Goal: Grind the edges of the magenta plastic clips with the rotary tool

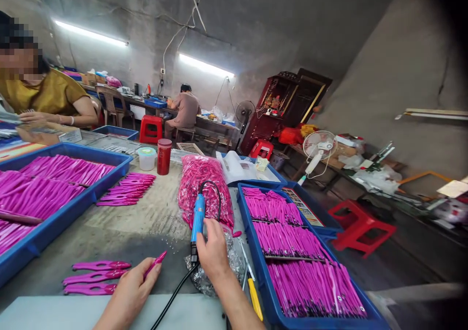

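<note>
My left hand (137, 281) pinches a pink piece (157, 263) near the table's front. Beside it on the left lie three purple pieces with pink ends (97, 275). My right hand (212, 246) is wrapped round a blue electric screwdriver (198, 218), which stands upright with a black cord at top and bottom. Behind the screwdriver is a clear bag of pink pieces (204, 174). Tiny shiny bits are scattered on the table between the hands. A clear plastic bag (203, 279) lies under the screwdriver's lower end.
Blue trays of purple pieces stand at left (73, 213) and right (252, 252). A yellow-handled tool (255, 298) lies beside the right tray. A red jar (164, 158) and white tub (146, 159) stand farther back. One person sits at far left, another at the back bench.
</note>
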Motion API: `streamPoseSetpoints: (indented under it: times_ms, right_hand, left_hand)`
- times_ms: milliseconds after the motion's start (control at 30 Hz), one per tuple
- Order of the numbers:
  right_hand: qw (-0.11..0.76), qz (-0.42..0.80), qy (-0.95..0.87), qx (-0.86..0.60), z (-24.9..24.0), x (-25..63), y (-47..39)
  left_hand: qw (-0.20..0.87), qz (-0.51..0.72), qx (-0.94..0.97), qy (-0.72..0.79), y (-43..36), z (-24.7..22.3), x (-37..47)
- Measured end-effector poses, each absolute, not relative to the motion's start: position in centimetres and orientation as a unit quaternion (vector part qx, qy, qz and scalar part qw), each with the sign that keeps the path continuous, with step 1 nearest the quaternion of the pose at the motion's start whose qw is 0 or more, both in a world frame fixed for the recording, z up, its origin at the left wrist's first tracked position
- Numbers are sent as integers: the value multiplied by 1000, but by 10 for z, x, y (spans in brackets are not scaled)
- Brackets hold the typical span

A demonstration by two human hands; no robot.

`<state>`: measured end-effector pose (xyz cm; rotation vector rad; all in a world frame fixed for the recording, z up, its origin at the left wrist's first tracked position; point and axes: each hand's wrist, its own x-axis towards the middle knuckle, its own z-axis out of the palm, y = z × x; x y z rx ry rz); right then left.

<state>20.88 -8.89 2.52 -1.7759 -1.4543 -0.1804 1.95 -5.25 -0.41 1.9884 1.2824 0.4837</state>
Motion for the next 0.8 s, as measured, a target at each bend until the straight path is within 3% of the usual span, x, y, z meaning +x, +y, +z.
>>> streamPoseSetpoints:
  times_ms: [67,133,467,800]
  right_hand:
    - [457,-81,-566,-682,26,217,-114]
    - [447,-64,-555,-698,23,228,-140]
    - [163,48,-470,-866,-4,255,-205]
    - [49,79,-421,-902,6,249,-197]
  left_hand:
    - [356,183,772,494,-53,-2,20]
    - [359,178,772,494,-54,1,21]
    - [384,192,767,476,-55,7,19]
    - [393,190,767,470,-58,6,17]
